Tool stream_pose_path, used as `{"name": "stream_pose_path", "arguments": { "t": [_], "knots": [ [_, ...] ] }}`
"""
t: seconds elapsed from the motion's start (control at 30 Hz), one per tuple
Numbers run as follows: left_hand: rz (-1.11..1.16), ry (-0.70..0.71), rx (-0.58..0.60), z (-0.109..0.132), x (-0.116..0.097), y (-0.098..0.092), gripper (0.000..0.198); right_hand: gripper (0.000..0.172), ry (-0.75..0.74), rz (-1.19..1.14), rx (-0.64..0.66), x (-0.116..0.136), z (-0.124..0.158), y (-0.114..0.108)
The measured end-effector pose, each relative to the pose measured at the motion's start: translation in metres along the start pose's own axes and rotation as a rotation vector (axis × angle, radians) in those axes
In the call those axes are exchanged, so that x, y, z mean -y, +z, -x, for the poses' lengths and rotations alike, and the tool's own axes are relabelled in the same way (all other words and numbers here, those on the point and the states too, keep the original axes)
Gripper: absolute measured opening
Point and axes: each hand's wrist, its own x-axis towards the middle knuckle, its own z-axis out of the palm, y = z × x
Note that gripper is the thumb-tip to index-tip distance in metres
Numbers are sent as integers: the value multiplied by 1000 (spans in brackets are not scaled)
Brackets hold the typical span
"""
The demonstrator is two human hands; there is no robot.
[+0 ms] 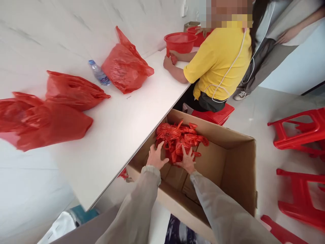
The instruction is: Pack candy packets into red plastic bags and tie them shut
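Both hands in 1 open brown cardboard box (228, 159), left hand (155, 156) & right hand (187, 160) fingers spread wide, flat on 1 heap of red plastic bags (179, 137), 3 stuffed red bags on white desk (122, 125), 1 clear water bottle (99, 73).

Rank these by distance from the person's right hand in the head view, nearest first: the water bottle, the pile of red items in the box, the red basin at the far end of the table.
From the right hand:
1. Pile of red items, under its fingers inside the cardboard box.
2. Water bottle, lying by the wall on the white table, up to the left.
3. Red basin, at the table's far end.
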Motion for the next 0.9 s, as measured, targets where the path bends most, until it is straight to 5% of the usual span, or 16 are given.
{"name": "stream_pose_path", "arguments": {
  "t": [0.1,0.2,0.27,0.4,0.5,0.63,0.8,0.9],
  "knots": [
    [-135,85,22,-64,-5,15,102,103,-16,101,-76,-1,-29,36],
    [-352,287,23,-122,-10,35,114,72,-158,84,-156,-24,-40,52],
    [-434,364,31,-156,-12,49,121,56,-238,18,-149,-44,-43,49],
    [-326,168,142,-202,-4,78,127,43,-295,-42,-157,-68,-44,19],
    [-281,57,131,-211,12,94,120,36,-393,-85,-173,-65,-45,-13],
    [-244,-65,40,-194,37,99,81,35,-488,97,-129,-44,-64,-45],
    [-170,-130,93,-174,54,81,56,39,-472,373,-149,-30,-87,-43],
    [-150,-161,131,-171,54,73,63,60,-348,385,-267,-33,-87,-38]
  ]
}}
